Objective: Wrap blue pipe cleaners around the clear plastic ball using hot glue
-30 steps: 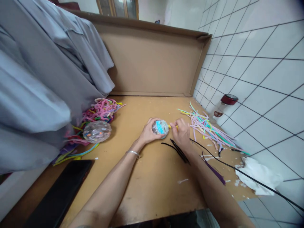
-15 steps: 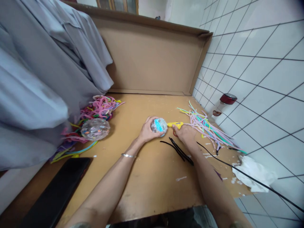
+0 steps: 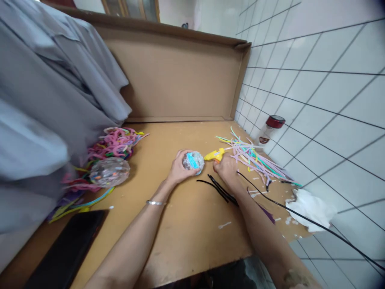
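Near the middle of the table, my left hand is wrapped round a small clear, textured ball with light-blue strips on its face. My right hand grips a yellow glue gun, its tip pointing left at the right side of the ball. Whether the tip touches the ball is too small to tell. Black pipe cleaners lie just below my hands, partly under my right forearm. A black cord runs from beneath my right wrist towards the lower right.
Pink and mixed pipe cleaners and a clear round object lie left, near a black slab. Pastel pipe cleaners, a red-lidded jar and white tissue are right. Cardboard stands behind; grey cloth hangs left.
The view has shifted, so most things appear further left. The glue gun is now tilted, with its rear raised and its tip lower. My left hand still holds the ball.
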Demonstrator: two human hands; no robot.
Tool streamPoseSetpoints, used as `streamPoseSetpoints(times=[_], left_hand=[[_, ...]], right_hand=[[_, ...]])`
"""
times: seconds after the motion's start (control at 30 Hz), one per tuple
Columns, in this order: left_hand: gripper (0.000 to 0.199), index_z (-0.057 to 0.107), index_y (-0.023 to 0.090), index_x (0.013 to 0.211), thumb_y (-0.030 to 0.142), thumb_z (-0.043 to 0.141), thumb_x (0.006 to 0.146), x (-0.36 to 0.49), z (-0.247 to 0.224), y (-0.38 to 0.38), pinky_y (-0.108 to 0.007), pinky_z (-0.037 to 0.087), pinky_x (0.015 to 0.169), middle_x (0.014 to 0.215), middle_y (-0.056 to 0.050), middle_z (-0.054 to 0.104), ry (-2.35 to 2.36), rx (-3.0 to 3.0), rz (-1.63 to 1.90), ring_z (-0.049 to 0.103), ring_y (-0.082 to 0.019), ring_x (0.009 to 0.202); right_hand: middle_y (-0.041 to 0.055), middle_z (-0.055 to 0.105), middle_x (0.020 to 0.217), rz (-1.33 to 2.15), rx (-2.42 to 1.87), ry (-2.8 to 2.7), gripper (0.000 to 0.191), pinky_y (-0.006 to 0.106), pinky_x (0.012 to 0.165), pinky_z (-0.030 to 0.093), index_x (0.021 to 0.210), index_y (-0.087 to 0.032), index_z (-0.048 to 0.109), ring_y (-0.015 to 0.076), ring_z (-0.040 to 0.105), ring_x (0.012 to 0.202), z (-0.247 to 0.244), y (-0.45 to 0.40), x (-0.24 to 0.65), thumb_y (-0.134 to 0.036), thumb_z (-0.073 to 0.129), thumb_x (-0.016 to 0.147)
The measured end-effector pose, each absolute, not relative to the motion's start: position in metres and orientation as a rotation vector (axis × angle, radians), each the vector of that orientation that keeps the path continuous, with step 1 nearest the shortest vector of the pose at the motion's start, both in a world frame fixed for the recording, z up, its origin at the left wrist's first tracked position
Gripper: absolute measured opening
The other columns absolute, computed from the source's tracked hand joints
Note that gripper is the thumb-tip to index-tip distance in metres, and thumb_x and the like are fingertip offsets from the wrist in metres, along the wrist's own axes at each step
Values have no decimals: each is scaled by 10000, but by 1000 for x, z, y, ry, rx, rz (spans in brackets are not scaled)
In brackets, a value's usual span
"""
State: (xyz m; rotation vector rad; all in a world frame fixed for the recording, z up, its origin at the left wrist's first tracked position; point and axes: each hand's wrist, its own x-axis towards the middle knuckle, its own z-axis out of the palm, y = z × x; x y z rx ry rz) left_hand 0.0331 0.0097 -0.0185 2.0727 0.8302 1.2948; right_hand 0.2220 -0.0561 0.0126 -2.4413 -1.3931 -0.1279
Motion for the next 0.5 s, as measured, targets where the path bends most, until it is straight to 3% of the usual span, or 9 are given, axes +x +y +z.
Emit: streamPoseSetpoints(times=[0.17,0.3,0.5], left_hand=[[654,557,210,1140,366,814,559,34,-19,10,-419,466,995,1153,-77,587,808,2107,1301,580,-251,1100],[681,547,204,1150,355,824,546,34,-18,11,-412,469,991,1160,-84,578,785,2080,1300,580,-252,1101],[681,546,192,1148,330,821,541,33,-20,13,-406,477,975,1157,-89,572,726,2051,1324,582,-248,1088]], right_hand=[[227,676,950,-362,-2205,-1249,509,395,707,453,1120,-54,569,337,644,867,29,-60,224,-466,533,823],[197,672,977,-322,-2161,-1234,505,398,726,450,1131,-91,577,327,633,877,43,-64,220,-477,532,809],[177,667,846,-280,-2226,-1395,471,382,686,430,1099,-73,606,328,626,814,49,-69,211,-418,542,785]])
